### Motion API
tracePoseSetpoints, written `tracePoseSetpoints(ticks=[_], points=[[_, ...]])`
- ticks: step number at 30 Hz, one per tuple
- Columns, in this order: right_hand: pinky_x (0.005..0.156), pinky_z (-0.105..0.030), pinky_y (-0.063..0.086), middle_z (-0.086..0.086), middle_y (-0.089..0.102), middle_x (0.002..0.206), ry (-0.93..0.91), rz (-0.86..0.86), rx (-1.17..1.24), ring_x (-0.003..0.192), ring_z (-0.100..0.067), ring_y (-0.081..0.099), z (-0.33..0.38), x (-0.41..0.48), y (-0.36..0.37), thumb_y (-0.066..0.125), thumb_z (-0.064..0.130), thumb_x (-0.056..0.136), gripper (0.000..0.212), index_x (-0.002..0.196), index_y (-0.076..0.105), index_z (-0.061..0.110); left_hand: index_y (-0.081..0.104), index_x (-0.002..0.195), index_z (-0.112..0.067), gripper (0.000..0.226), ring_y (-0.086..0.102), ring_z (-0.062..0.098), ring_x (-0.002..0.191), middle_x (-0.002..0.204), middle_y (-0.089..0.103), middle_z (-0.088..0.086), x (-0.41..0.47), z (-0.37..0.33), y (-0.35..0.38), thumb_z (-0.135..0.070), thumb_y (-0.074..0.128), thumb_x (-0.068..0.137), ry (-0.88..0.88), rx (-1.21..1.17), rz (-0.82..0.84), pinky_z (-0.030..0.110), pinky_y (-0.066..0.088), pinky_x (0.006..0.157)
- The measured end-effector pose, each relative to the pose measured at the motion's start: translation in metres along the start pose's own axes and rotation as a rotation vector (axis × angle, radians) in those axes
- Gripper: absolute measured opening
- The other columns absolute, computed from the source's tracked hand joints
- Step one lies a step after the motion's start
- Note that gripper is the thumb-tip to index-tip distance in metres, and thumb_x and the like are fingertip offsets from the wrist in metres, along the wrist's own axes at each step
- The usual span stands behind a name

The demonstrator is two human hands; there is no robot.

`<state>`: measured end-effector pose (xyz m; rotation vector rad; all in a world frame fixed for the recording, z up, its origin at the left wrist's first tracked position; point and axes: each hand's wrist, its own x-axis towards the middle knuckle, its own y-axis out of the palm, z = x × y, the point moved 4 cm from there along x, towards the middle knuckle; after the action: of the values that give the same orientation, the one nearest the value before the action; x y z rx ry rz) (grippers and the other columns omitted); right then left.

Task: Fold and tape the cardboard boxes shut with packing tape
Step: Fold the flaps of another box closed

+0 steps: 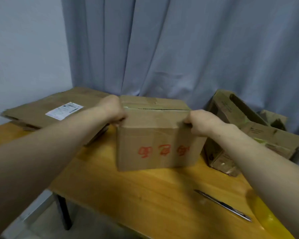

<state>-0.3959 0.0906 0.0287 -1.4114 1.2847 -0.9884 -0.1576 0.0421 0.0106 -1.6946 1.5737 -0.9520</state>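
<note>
Head view. Both hands are on one cardboard box (pixel 155 135). The left hand (pixel 113 110) grips its upper left corner and the right hand (pixel 199 120) its upper right corner. The fingers of each are curled over the top edge, thumbs toward the near face, so both grips are closed on the box and neither is slack. The box sits between the two hands, with its lower edge down at the wooden table (pixel 145 195) (cannot tell if it rests fully or is held just off). The top flaps lie folded flat, and a seam (pixel 155 109) runs from one grip across to the other. Glossy brown tape (pixel 145 100) shows on the far flap beyond the seam. Red handwritten marks (pixel 162 150) are on the near face, below and between the grips. Outboard of the left hand lies a flattened cardboard sheet (pixel 41 109) bearing a white shipping label (pixel 64 110), close to that wrist. Outboard of the right hand is a heap of crumpled boxes (pixel 248 131), close to the held box on that side. Under the right forearm, well back from the grip, a slim metal blade-like tool (pixel 223 205) lies on the table. Next to it is a yellow object (pixel 266 219), partly hidden by the arm and not identifiable. A grey-blue curtain (pixel 179 49) hangs beyond both hands.
</note>
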Motion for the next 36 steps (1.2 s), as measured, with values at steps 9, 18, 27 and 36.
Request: tracePoseSetpoints(ticks=[9, 18, 27, 36], points=[[0.118, -0.030, 0.005, 0.003, 0.016, 0.159, -0.069, -0.097, 0.380, 0.147, -0.011, 0.009, 0.072, 0.016, 0.020, 0.022, 0.042, 0.103, 0.052, 0.150, 0.025, 0.021, -0.004, 0.151, -0.017, 0.064, -0.012, 0.014, 0.145, 0.158, -0.015, 0.003, -0.042, -0.013, 0.071, -0.044, 0.024, 0.100, 0.156, -0.481, -0.060, 0.033, -0.006, 0.118], [0.114, -0.025, 0.008, 0.006, 0.019, 0.158, -0.066, -0.116, 0.407, 0.146, -0.009, 0.012, 0.069, 0.020, 0.026, 0.023, 0.039, 0.103, 0.048, 0.149, 0.029, 0.025, -0.014, 0.149, -0.020, 0.068, -0.016, 0.009, 0.144, 0.157, -0.020, -0.004, -0.049, -0.017, 0.097, -0.041, 0.029, 0.100, 0.102, -0.850, -0.126, 0.023, -0.009, 0.111], [0.116, -0.042, -0.002, 0.004, 0.031, 0.155, -0.031, -0.200, 0.542, 0.144, -0.012, 0.020, 0.073, 0.005, 0.027, 0.032, 0.057, 0.095, 0.055, 0.141, 0.044, 0.029, 0.003, 0.152, -0.020, 0.067, 0.000, 0.013, 0.146, 0.160, -0.003, -0.002, -0.069, 0.018, 0.112, -0.055, 0.017, 0.097, 0.024, -0.681, 0.055, 0.033, 0.004, 0.116], [0.111, -0.060, -0.013, 0.014, 0.022, 0.156, -0.075, -0.213, 0.725, 0.145, -0.010, 0.004, 0.067, -0.034, 0.038, 0.064, 0.038, 0.084, 0.058, 0.136, 0.040, 0.050, 0.017, 0.151, -0.024, 0.079, 0.024, 0.026, 0.142, 0.155, 0.024, 0.002, -0.010, 0.054, 0.071, -0.069, 0.033, 0.087, -0.221, -0.897, -0.092, 0.043, 0.020, 0.116]])
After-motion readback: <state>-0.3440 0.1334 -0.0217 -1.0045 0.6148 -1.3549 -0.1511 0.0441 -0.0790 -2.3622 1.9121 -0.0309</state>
